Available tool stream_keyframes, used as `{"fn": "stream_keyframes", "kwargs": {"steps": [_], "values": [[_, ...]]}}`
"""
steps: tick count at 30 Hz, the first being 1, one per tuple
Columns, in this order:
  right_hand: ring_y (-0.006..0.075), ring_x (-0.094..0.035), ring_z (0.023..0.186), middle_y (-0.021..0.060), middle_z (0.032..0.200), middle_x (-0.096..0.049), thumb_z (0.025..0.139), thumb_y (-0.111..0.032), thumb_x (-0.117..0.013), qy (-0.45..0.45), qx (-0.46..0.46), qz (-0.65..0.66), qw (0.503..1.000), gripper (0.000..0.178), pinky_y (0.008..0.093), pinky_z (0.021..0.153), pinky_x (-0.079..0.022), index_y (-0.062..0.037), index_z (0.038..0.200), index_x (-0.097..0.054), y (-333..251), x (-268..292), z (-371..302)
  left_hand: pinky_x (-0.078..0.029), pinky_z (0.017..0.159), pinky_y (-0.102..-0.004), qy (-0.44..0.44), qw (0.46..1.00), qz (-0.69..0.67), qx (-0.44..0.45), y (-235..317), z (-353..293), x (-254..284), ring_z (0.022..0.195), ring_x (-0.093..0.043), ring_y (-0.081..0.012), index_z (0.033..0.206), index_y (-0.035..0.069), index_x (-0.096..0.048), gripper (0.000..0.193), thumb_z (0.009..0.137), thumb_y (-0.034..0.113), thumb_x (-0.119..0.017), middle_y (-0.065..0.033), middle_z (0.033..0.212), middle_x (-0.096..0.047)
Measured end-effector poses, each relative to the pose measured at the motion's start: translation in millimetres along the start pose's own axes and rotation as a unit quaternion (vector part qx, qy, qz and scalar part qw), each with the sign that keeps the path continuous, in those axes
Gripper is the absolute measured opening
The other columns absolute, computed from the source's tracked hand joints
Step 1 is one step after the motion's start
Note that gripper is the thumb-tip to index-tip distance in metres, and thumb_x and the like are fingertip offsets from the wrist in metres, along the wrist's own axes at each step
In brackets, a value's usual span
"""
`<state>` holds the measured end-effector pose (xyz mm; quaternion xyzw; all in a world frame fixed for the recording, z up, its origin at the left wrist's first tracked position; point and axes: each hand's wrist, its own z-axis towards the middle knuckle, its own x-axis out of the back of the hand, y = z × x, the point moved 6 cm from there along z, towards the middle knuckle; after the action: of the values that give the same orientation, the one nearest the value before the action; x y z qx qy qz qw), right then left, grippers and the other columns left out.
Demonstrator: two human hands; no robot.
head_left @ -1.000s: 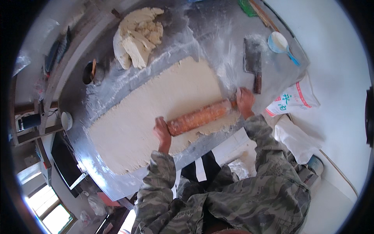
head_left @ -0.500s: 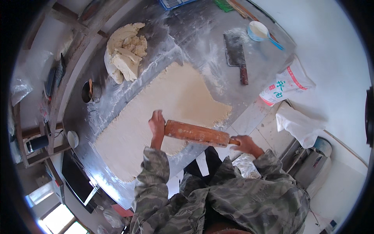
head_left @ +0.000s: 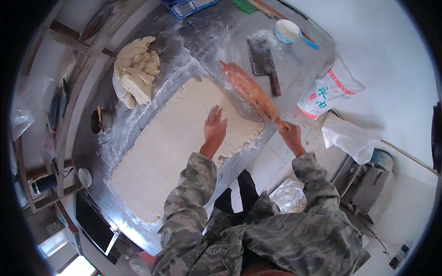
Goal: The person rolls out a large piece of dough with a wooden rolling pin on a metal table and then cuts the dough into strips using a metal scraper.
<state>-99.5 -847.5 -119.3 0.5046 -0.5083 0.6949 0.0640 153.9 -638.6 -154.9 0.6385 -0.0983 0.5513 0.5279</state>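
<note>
A wide sheet of rolled dough (head_left: 156, 152) covers much of the floured metal table (head_left: 184, 34). My left hand (head_left: 214, 131) is over the right part of the sheet, fingers stretched out and holding nothing; whether it touches the dough I cannot tell. My right hand (head_left: 291, 136) grips one handle of a wooden rolling pin (head_left: 251, 91). The pin slants away to the far left, past the sheet's right edge, its other handle free. A lump of dough (head_left: 134, 71) sits at the far left of the sheet.
Beyond the pin lies a cleaver (head_left: 262, 57), with a blue-handled scoop (head_left: 288, 31) of flour behind it. A metal pot (head_left: 101, 120) stands at the left. A printed white sack (head_left: 329, 89) rests at the right, by the wall. A blue tray (head_left: 189, 6) is at the far edge.
My left hand has let go of the rolling pin and moved right over the dough. My right hand has swung the pin away to the far right. The view has shifted slightly.
</note>
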Motion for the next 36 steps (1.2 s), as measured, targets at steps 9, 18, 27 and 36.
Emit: {"fn": "stream_keyframes", "kwargs": {"steps": [9, 18, 27, 36], "values": [[0.0361, -0.057, 0.116, 0.0184, 0.125, -0.061, 0.091, -0.012, -0.055, 0.041, 0.181, -0.046, 0.981, 0.029, 0.0438, 0.094, -0.049, -0.0030, 0.119, -0.062, -50, -52, -5, -0.022, 0.113, -0.0563, -0.069, 0.994, 0.083, -0.024, 45, -16, -25, 0.142, -0.027, -0.0381, 0.142, 0.007, -0.044, 0.068, 0.084, 0.031, -0.068, -0.0201, 0.154, -0.027], [0.0417, -0.045, 0.130, 0.0245, 0.139, -0.049, 0.088, -0.010, -0.053, 0.019, 0.076, 0.042, 0.996, 0.046, 0.0460, 0.110, -0.036, 0.0055, 0.131, -0.050, -68, -115, -57, -0.015, 0.114, -0.0620, -0.100, 0.990, 0.103, -0.001, 40, -15, -43, 0.147, -0.015, -0.0392, 0.148, 0.008, -0.038, 0.074, 0.086, 0.036, -0.066, -0.0213, 0.158, -0.017], [0.0460, -0.040, 0.132, 0.0296, 0.143, -0.042, 0.087, -0.012, -0.056, -0.006, 0.043, 0.026, 0.999, 0.052, 0.0482, 0.113, -0.031, 0.0092, 0.133, -0.045, -80, -126, -68, -0.011, 0.115, -0.0624, -0.124, 0.987, 0.102, 0.005, 42, -13, -49, 0.148, -0.011, -0.0389, 0.150, 0.008, -0.033, 0.075, 0.087, 0.035, -0.064, -0.0218, 0.159, -0.014], [0.0439, -0.044, 0.128, 0.0291, 0.140, -0.044, 0.088, -0.012, -0.059, -0.087, 0.012, 0.055, 0.995, 0.050, 0.0472, 0.107, -0.037, 0.0056, 0.133, -0.047, -70, -118, -66, -0.012, 0.115, -0.0619, -0.151, 0.984, 0.094, 0.008, 44, -13, -46, 0.147, -0.013, -0.0409, 0.149, 0.006, -0.032, 0.072, 0.089, 0.032, -0.063, -0.0229, 0.159, -0.015]]}}
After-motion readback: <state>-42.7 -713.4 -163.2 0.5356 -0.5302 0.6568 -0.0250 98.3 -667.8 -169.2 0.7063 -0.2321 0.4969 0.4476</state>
